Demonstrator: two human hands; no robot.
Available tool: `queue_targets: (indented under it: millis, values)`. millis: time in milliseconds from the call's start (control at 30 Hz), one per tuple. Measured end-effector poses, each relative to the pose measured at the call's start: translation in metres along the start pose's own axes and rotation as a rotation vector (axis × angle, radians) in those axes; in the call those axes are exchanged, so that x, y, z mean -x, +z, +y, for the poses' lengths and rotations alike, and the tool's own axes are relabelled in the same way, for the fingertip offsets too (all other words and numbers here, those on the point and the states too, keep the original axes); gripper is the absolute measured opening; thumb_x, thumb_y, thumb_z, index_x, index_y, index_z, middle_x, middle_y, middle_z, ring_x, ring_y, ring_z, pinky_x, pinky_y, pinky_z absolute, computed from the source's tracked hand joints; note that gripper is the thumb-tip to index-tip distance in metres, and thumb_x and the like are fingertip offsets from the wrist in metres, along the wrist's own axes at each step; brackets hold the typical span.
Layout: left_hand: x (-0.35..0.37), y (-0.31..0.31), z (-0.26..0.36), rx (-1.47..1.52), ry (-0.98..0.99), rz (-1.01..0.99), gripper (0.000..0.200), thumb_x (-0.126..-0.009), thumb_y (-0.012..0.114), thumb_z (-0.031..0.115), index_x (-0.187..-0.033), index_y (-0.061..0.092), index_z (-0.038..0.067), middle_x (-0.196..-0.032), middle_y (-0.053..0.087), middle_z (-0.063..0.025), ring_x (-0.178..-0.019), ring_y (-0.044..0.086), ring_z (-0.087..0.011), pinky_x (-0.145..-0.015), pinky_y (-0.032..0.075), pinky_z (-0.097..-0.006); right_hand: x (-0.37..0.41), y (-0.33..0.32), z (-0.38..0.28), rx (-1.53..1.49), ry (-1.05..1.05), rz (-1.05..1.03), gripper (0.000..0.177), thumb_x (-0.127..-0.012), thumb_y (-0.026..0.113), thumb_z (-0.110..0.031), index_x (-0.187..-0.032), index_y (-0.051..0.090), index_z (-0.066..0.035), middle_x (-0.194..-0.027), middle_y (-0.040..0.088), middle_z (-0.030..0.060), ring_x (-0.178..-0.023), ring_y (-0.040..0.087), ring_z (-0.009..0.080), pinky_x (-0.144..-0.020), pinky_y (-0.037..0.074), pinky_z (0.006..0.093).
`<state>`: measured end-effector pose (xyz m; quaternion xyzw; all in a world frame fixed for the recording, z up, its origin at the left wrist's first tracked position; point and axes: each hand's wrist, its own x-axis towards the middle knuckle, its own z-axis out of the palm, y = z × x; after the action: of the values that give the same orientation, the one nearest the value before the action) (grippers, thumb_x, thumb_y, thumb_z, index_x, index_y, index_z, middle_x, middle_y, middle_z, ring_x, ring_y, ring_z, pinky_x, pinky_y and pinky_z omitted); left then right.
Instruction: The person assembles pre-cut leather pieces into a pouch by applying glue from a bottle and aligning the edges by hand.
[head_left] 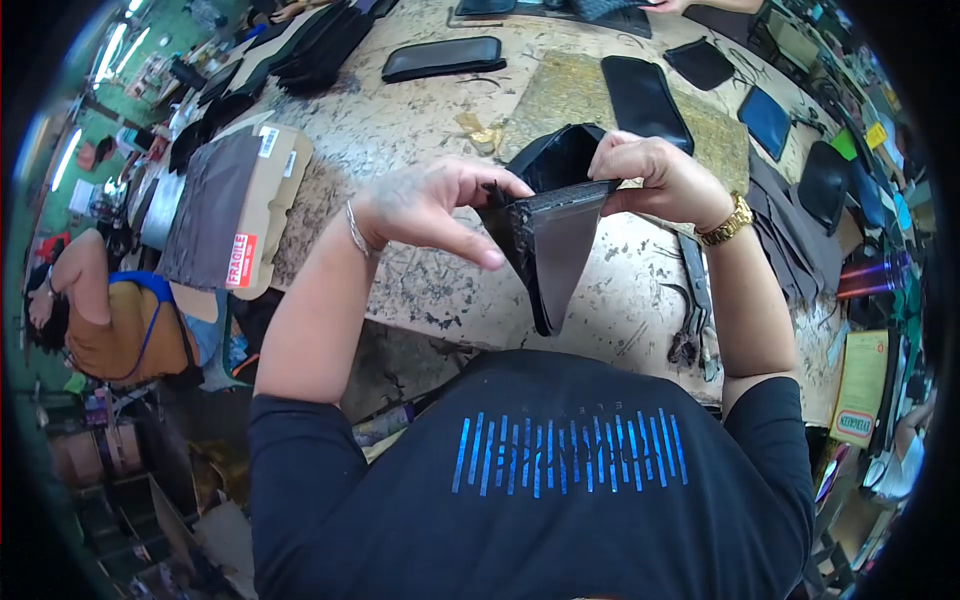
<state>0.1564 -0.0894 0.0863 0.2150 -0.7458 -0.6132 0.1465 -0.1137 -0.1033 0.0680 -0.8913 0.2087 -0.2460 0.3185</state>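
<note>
A partly formed black leather pouch (562,240) is held up over the table, its mouth folded open and a dark brown panel facing me. My right hand (655,180) pinches its upper right corner between thumb and fingers. At the upper left edge, my left hand (435,205) has its fingers on the leather, with the thumb stretched out along the near side. Black lining shows beyond the held edge. Below my right wrist, a pair of dark-handled scissors (692,285) lies on the table.
The worn, stained table (400,290) carries several black leather pouches, one (442,58) toward the back. Dark fabric pieces rest on a cardboard box (285,165) at left. Brown sheets (795,225) hang over the right edge. A seated person (130,320) is at left; another person's hand (665,6) shows behind.
</note>
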Motion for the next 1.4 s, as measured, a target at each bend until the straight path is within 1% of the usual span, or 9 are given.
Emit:
queue_targets:
  millis: [100,167,233,333,467,833,1000,1133,1400]
  values:
    - [-0.019,0.018,0.002,-0.119,-0.035,0.085,0.043,-0.065,0.072,0.009,-0.103,0.054,0.000,-0.085,0.061,-0.0050,-0.077,0.056,-0.0098,-0.069,0.045,-0.0222,0.018,0.002,0.003,0.008,0.078,-0.049,0.023,-0.067,0.071,-0.011,-0.085,0.061,-0.002,-0.078,0.057,0.0076,-0.076,0.053,0.0202,-0.069,0.043,0.0291]
    - [-0.030,0.027,0.007,-0.112,-0.012,0.111,0.039,-0.067,0.071,0.008,-0.101,0.055,0.001,-0.084,0.061,-0.0051,-0.077,0.057,-0.0094,-0.069,0.045,-0.0220,0.026,0.000,-0.016,-0.324,0.245,-0.096,0.030,-0.069,0.071,-0.016,-0.092,0.059,-0.001,-0.088,0.059,0.0075,-0.082,0.056,0.0141,-0.071,0.044,0.0280]
    - [-0.041,0.033,0.013,-0.032,-0.101,0.071,0.033,-0.067,0.071,0.010,-0.094,0.055,0.000,-0.081,0.061,-0.0055,-0.077,0.056,-0.0085,-0.067,0.045,-0.0212,0.026,0.009,-0.025,-0.293,0.042,0.060,0.028,-0.069,0.070,-0.014,-0.091,0.059,0.000,-0.086,0.060,0.0052,-0.075,0.055,0.0090,-0.065,0.045,0.0237]
    - [-0.049,0.031,0.000,-0.095,-0.099,0.087,0.027,-0.069,0.071,0.010,-0.086,0.054,0.000,-0.077,0.059,-0.0024,-0.073,0.055,-0.0057,-0.063,0.044,-0.0190,0.033,0.007,-0.039,-0.325,0.374,0.176,0.022,-0.072,0.069,-0.010,-0.089,0.059,-0.001,-0.074,0.060,0.0007,-0.068,0.052,0.0058,-0.061,0.044,0.0207]
    - [-0.049,0.043,0.006,-0.151,-0.094,0.211,0.023,-0.071,0.070,0.009,-0.084,0.053,0.001,-0.076,0.059,-0.0012,-0.072,0.053,-0.0047,-0.063,0.043,-0.0179,0.046,0.011,-0.038,-0.331,0.422,0.297,0.021,-0.070,0.070,-0.009,-0.087,0.061,-0.001,-0.075,0.061,0.0004,-0.069,0.053,0.0050,-0.063,0.044,0.0205]
    - [-0.030,0.064,0.010,-0.149,0.188,0.442,0.017,-0.070,0.067,-0.003,-0.086,0.063,0.000,-0.078,0.062,-0.0036,-0.073,0.056,-0.0072,-0.065,0.045,-0.0190,0.047,0.020,-0.046,-0.071,0.090,0.395,0.017,-0.070,0.067,-0.003,-0.086,0.064,-0.005,-0.077,0.063,0.0040,-0.072,0.059,0.0119,-0.066,0.046,0.0230]
    - [-0.026,0.072,0.011,-0.119,0.170,0.490,0.017,-0.068,0.067,-0.004,-0.085,0.065,0.000,-0.078,0.063,-0.0052,-0.072,0.057,-0.0078,-0.066,0.045,-0.0194,0.047,0.019,-0.050,-0.051,0.065,0.371,0.014,-0.071,0.067,-0.003,-0.085,0.064,-0.004,-0.077,0.064,0.0049,-0.072,0.060,0.0121,-0.064,0.046,0.0232]
    - [-0.027,0.078,0.013,-0.042,0.103,0.517,0.017,-0.070,0.066,-0.004,-0.086,0.065,0.000,-0.080,0.064,-0.0062,-0.074,0.057,-0.0090,-0.069,0.046,-0.0201,0.048,0.019,-0.053,-0.372,0.245,0.332,0.013,-0.072,0.065,0.000,-0.085,0.064,-0.003,-0.079,0.064,0.0020,-0.074,0.058,0.0077,-0.067,0.046,0.0205]
    - [-0.019,0.072,-0.004,0.379,0.047,0.299,0.016,-0.075,0.064,0.001,-0.090,0.063,-0.001,-0.083,0.063,-0.0067,-0.076,0.057,-0.0087,-0.070,0.046,-0.0198,0.051,0.030,-0.062,-0.265,0.186,0.350,0.010,-0.071,0.064,0.003,-0.079,0.064,-0.004,-0.076,0.064,0.0042,-0.072,0.060,0.0115,-0.064,0.047,0.0223]
